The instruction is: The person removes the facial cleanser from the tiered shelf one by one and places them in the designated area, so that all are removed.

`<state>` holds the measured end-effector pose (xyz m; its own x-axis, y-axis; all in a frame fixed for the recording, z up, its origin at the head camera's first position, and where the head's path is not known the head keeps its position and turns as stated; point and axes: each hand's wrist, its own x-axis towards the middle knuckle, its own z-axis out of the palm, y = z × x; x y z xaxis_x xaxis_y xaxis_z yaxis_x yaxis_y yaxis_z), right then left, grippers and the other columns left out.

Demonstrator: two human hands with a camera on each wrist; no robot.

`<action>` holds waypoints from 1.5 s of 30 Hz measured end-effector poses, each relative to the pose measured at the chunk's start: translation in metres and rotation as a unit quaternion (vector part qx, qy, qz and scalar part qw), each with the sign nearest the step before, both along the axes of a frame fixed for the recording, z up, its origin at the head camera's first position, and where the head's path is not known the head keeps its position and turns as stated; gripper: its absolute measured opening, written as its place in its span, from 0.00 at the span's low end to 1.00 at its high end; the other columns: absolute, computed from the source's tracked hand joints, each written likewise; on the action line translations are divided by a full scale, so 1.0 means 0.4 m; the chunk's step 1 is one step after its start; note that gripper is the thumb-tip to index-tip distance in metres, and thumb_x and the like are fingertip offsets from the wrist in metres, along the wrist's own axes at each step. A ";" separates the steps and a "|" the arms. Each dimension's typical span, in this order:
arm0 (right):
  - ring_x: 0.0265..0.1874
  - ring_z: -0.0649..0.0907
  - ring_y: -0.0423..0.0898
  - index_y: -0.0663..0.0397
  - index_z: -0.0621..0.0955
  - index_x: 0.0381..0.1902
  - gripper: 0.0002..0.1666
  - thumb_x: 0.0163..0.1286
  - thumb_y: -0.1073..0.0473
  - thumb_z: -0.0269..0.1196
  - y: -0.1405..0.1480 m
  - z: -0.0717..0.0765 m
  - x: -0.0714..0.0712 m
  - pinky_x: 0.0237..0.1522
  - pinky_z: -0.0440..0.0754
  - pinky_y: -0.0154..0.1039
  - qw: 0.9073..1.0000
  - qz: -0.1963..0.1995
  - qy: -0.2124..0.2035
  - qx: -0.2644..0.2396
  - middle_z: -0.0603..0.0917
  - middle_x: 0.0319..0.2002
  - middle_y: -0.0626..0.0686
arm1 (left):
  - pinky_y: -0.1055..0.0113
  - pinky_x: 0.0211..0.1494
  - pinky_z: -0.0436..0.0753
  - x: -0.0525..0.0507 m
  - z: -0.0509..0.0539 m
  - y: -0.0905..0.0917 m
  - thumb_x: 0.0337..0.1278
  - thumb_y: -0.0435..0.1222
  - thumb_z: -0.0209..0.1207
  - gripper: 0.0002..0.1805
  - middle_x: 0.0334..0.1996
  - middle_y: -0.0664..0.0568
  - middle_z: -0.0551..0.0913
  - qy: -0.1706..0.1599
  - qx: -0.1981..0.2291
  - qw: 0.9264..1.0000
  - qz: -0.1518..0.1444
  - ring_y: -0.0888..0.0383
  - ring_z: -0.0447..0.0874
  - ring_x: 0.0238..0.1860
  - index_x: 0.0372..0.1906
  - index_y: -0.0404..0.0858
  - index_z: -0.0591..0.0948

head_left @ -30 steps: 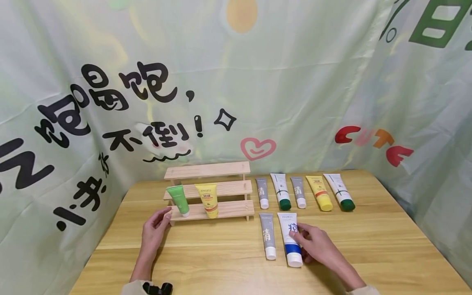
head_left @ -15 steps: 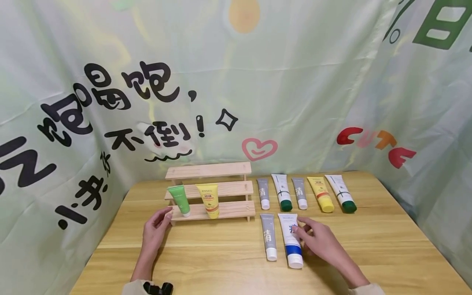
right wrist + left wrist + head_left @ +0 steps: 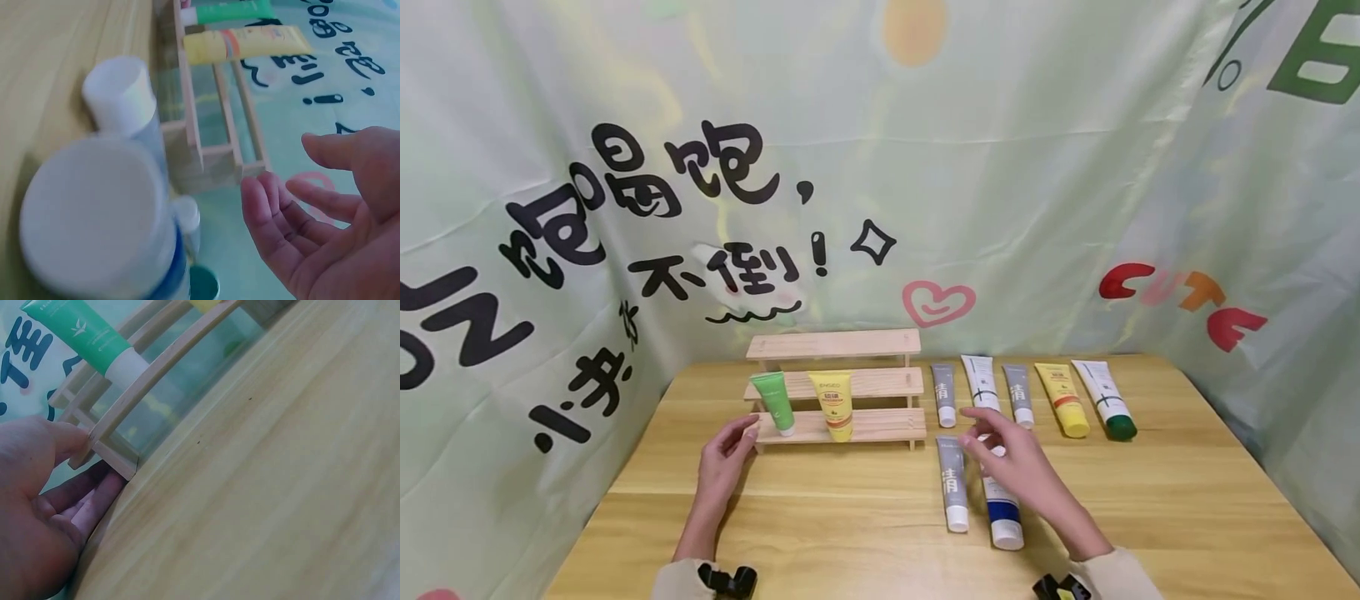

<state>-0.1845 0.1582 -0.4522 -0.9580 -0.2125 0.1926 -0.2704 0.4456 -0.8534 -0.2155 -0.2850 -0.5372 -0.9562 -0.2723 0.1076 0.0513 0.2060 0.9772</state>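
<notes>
My left hand holds the left front corner of a small three-step wooden display rack. In the left wrist view its thumb lies on the step's end and its fingers are by the rack's leg. A green tube and a yellow tube stand caps down on the lowest step. Over the near row of lying tubes hovers my right hand, fingers loosely bent, holding nothing. It partly covers a white tube with a blue band; a grey tube lies just left of that.
Behind the near row lie more tubes: two grey ones, two white ones with green caps, and a yellow one. One green cap is hidden by the right hand. A printed cloth hangs behind the wooden table.
My right hand has let go of the blue-banded white tube and moved up and left over it. The left hand stays at the rack. The head view has shifted slightly.
</notes>
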 end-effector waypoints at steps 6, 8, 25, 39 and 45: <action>0.40 0.85 0.49 0.51 0.78 0.64 0.25 0.72 0.60 0.69 -0.053 0.007 -0.017 0.35 0.86 0.38 0.999 0.021 0.037 -0.016 0.84 0.42 0.51 | 0.77 0.48 0.84 -0.009 -0.002 0.004 0.74 0.39 0.61 0.19 0.63 0.41 0.79 0.005 -0.001 1.000 -0.004 0.67 0.80 0.49 0.62 0.33 0.81; 0.41 0.85 0.51 0.51 0.78 0.65 0.26 0.71 0.60 0.69 -0.074 0.008 -0.025 0.38 0.87 0.39 0.999 0.028 0.036 -0.028 0.85 0.44 0.54 | 0.79 0.50 0.82 -0.007 -0.003 0.002 0.74 0.38 0.61 0.19 0.64 0.40 0.79 0.004 -0.005 1.000 -0.002 0.67 0.79 0.52 0.62 0.33 0.81; 0.54 0.81 0.51 0.51 0.77 0.64 0.30 0.66 0.65 0.73 -0.270 0.010 -0.078 0.56 0.85 0.46 0.985 0.061 0.014 -0.160 0.83 0.54 0.54 | 0.77 0.47 0.84 0.000 -0.008 -0.006 0.74 0.38 0.60 0.19 0.63 0.40 0.79 0.002 -0.005 1.000 0.001 0.68 0.80 0.46 0.62 0.32 0.81; 0.55 0.80 0.62 0.60 0.76 0.63 0.30 0.64 0.70 0.73 -0.377 -0.006 -0.116 0.60 0.81 0.57 0.970 0.081 -0.018 -0.227 0.81 0.54 0.62 | 0.79 0.50 0.83 -0.004 -0.007 -0.003 0.73 0.39 0.62 0.20 0.64 0.41 0.78 0.004 -0.008 1.000 -0.001 0.69 0.77 0.53 0.62 0.33 0.81; 0.53 0.81 0.63 0.64 0.75 0.61 0.28 0.64 0.72 0.71 -0.403 -0.010 -0.123 0.58 0.83 0.57 0.976 0.066 -0.019 -0.207 0.82 0.52 0.65 | 0.79 0.49 0.82 -0.002 -0.006 -0.004 0.73 0.39 0.62 0.20 0.64 0.41 0.79 0.002 -0.012 1.000 0.003 0.67 0.77 0.52 0.62 0.34 0.81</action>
<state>-0.2338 -0.0029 -0.4563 -0.9358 -0.2459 0.2525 -0.2665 0.0250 -0.9635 -0.2163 -0.2864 -0.5396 -0.9542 -0.2745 0.1191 0.0550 0.2304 0.9715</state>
